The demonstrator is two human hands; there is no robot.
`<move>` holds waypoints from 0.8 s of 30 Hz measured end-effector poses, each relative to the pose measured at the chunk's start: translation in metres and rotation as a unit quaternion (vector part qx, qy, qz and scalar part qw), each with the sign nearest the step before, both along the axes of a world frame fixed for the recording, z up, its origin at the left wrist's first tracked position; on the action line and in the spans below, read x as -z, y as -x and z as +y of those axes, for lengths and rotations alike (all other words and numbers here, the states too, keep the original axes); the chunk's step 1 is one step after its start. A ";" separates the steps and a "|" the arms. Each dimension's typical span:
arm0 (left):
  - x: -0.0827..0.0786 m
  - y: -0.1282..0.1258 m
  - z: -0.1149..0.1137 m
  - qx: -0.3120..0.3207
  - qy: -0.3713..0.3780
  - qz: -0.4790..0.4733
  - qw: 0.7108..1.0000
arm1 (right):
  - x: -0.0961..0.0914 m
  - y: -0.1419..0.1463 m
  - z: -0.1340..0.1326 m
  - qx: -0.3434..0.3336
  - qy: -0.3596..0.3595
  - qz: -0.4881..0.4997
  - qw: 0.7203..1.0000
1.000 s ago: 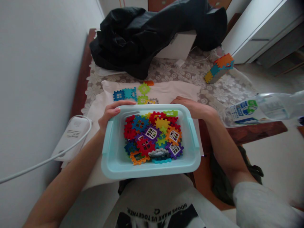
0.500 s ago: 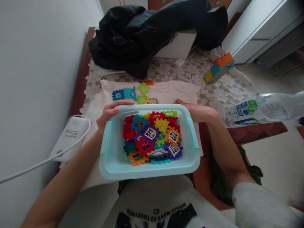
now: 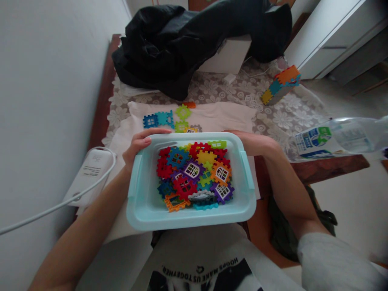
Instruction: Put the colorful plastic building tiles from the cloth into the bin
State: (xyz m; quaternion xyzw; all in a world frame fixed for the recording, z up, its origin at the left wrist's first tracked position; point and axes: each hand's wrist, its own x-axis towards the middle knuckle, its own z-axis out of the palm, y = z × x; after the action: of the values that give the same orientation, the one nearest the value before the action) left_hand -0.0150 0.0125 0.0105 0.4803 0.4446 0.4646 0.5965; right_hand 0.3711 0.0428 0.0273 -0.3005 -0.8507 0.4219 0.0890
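Observation:
A light blue plastic bin (image 3: pixel 190 222) is tipped towards me in front of my body. Inside lie interlocking building tiles (image 3: pixel 185 186) in several colours, some with white window inserts. My left hand (image 3: pixel 137 147) grips the bin's far left corner, its fingers along the rim. At the far right corner my right hand (image 3: pixel 242 139) holds the bin from behind; its fingers are mostly hidden. Just beyond the rim, blue joined tiles (image 3: pixel 157 119), green tiles (image 3: pixel 182 112) and an orange tile (image 3: pixel 190 105) rest on a pale cloth (image 3: pixel 218 115).
On the flowered tablecloth (image 3: pixel 209 87) stands a block built of tiles (image 3: pixel 280 85). A plastic bottle (image 3: pixel 333 137) lies at the table's right edge. Black sheeting (image 3: pixel 182 44) partly covers a white box (image 3: pixel 227 54) at the back. A white power adapter (image 3: pixel 91 171) with a cable sits left.
Both hands keep the bin in almost the same place. The right hand's thumb has sunk slightly lower behind the rim. The view has shifted very slightly.

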 end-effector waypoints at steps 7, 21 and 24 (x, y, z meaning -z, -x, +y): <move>-0.003 -0.006 -0.003 -0.011 -0.013 -0.011 1.000 | 0.003 -0.006 0.006 0.107 -0.013 -0.027 0.994; -0.009 -0.024 -0.015 -0.061 0.005 -0.045 0.997 | 0.079 0.035 0.026 0.132 -0.074 0.068 0.986; -0.007 -0.024 -0.017 -0.058 0.006 -0.052 0.997 | 0.080 0.035 0.025 0.138 -0.060 0.053 0.987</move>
State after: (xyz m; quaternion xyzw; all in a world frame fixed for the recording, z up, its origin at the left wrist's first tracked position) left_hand 0.0088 -0.0042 0.0180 0.4248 0.4431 0.5204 0.5937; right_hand 0.3361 0.0678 -0.0527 -0.3866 -0.8191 0.3686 0.2090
